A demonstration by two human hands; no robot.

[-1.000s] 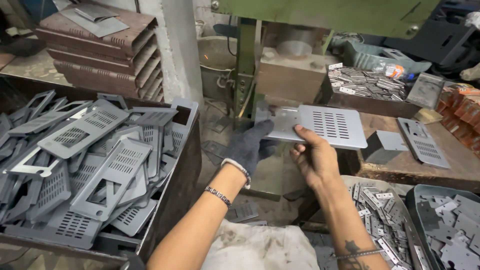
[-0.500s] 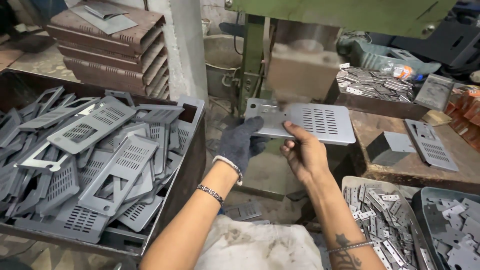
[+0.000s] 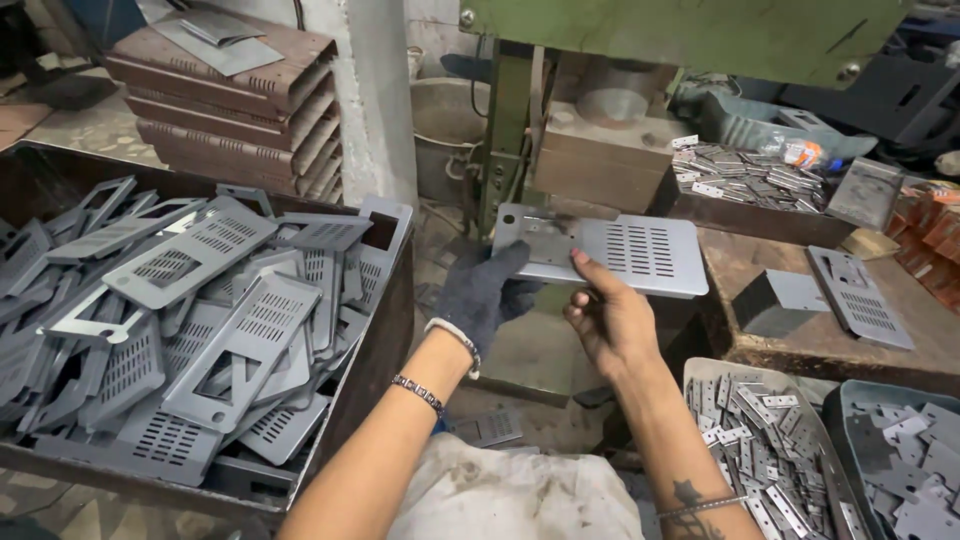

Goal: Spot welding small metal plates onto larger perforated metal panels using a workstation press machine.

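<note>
Both hands hold one flat grey metal plate with rows of slots (image 3: 625, 252) in front of a green press machine (image 3: 690, 35). My left hand (image 3: 487, 290), in a dark glove, grips the plate's left end from below. My right hand (image 3: 608, 318), bare, pinches its near edge with the fingers on top. The plate lies roughly level, just below the press's brown block (image 3: 595, 155).
A large dark bin (image 3: 395, 310) at the left is heaped with several similar slotted grey plates (image 3: 190, 300). Trays of small metal pieces (image 3: 770, 440) sit at the lower right. Another slotted plate (image 3: 860, 295) lies on the brown bench at the right. Stacked brown channels (image 3: 230, 110) stand behind the bin.
The plate has moved up and toward the press between my hands. My right hand has shifted from the plate's near side to a pinch along its near edge.
</note>
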